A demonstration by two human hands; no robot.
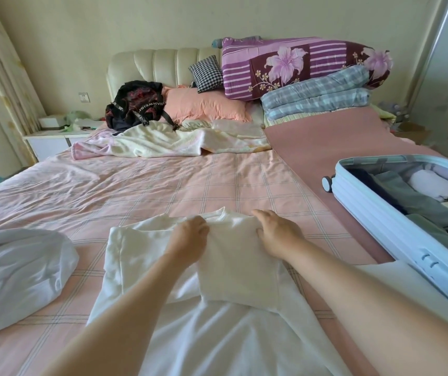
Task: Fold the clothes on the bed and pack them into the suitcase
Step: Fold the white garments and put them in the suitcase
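On the bed (136, 191), beside the open suitcase (374, 213), the shirt (239, 270) is pinched at its folded panel's top edge by the left hand (190, 234) and, seemingly, gripped by the right hand's (278, 233) curled fingers, so the fold can be squared.

The only writing I can make out is on the black bag (136, 104) at the head of the bed (163, 180). White capitals run along its straps (151, 103), reading roughly "MANWEIS", with the rest lost in folds. A lone "M" shows on another strap.
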